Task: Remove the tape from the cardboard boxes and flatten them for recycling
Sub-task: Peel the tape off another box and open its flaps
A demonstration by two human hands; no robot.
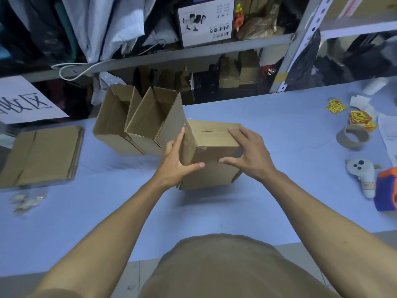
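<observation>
A person's left hand (175, 161) and right hand (247, 154) grip a taped brown cardboard box (211, 151) from either side above a pale blue table (129, 203); beyond, two open-topped brown cardboard boxes (139, 123) stand beside a flattened cardboard stack (43, 153).

Empty tape core (352, 136), yellow stickers (361, 118), white controller (362, 176) on the blue tablecloth (107, 222); cluttered shelving (193, 53) behind.

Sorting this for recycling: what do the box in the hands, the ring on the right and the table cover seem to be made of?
Held box: brown corrugated cardboard, matte; a glossy clear tape strip glints along its seam. Ring: bare brown paperboard, probably a spent tape core. Table cover: pale blue and matte with soft creases, probably cloth, possibly a thin sheet.
</observation>
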